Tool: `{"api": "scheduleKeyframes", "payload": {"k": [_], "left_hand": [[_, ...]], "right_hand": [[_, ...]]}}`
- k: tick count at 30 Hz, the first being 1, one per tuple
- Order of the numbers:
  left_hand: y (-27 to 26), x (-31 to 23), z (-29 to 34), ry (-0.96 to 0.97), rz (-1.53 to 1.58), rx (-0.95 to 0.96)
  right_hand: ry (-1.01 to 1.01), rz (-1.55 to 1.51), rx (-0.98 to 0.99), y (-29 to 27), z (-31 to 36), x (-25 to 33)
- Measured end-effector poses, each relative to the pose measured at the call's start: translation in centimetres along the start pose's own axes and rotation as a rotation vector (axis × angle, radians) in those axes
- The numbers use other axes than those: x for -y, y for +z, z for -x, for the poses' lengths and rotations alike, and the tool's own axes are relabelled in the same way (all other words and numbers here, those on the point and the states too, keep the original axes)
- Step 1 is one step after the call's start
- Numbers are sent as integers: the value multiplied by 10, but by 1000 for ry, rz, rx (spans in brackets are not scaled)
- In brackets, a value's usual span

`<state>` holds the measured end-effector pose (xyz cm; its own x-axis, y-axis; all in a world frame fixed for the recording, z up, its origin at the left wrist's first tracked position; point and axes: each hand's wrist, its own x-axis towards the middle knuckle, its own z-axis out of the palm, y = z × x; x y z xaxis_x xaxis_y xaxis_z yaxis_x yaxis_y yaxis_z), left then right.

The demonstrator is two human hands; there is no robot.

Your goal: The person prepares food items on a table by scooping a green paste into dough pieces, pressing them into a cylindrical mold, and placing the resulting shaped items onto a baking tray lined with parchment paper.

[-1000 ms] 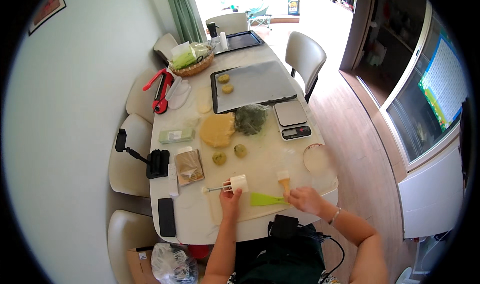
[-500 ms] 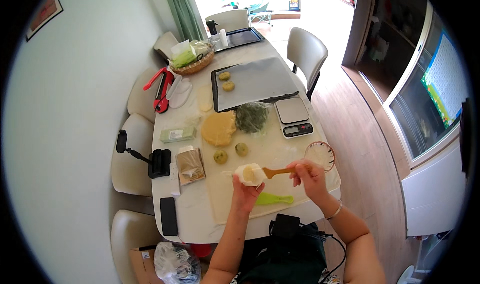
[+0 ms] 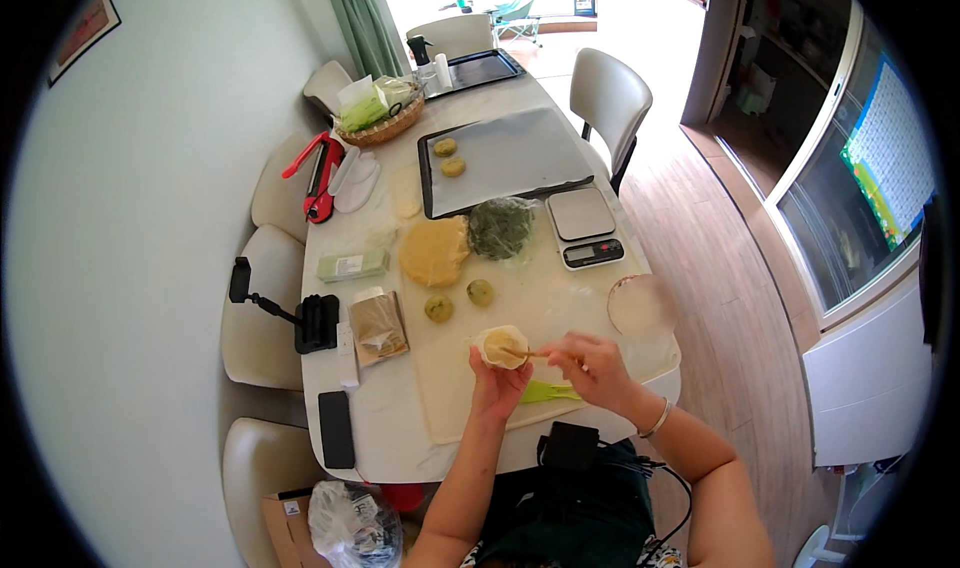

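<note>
The brush (image 3: pixel 528 354) had moved from above the green spatula (image 3: pixel 548 392) to the opening of the white mould (image 3: pixel 501 343), the right hand (image 3: pixel 595 366) pinching its handle and the left hand (image 3: pixel 499 384) clasping the mould above the mat (image 3: pixel 445 398); interior brushing appeared underway, the next stroke requiring steady support.

The person's left hand (image 3: pixel 498 384) and right hand (image 3: pixel 598 370) are ungloved, and both forearms are bare. A thin, shiny, pale bracelet (image 3: pixel 657 418) circles the right wrist. The torso is covered by a very dark green garment (image 3: pixel 565 513), and patterned fabric (image 3: pixel 660 557) in black and white shows beside it at the lower edge. A black box (image 3: pixel 570 445) with rounded corners sits at the garment's top, with dark cables (image 3: pixel 686 490) beside it, one curving round in a loop.
</note>
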<state>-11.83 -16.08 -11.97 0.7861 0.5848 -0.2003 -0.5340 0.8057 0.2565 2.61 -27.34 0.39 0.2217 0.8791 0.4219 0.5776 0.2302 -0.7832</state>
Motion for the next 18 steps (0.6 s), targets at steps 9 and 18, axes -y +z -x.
{"api": "scheduleKeyframes", "payload": {"k": [9, 18], "left_hand": [[15, 22, -15, -10, 37, -34], [31, 24, -31, -43, 101, 111]], "right_hand": [[16, 69, -217, 2, -7, -7], [-427, 403, 13, -10, -17, 7]]}}
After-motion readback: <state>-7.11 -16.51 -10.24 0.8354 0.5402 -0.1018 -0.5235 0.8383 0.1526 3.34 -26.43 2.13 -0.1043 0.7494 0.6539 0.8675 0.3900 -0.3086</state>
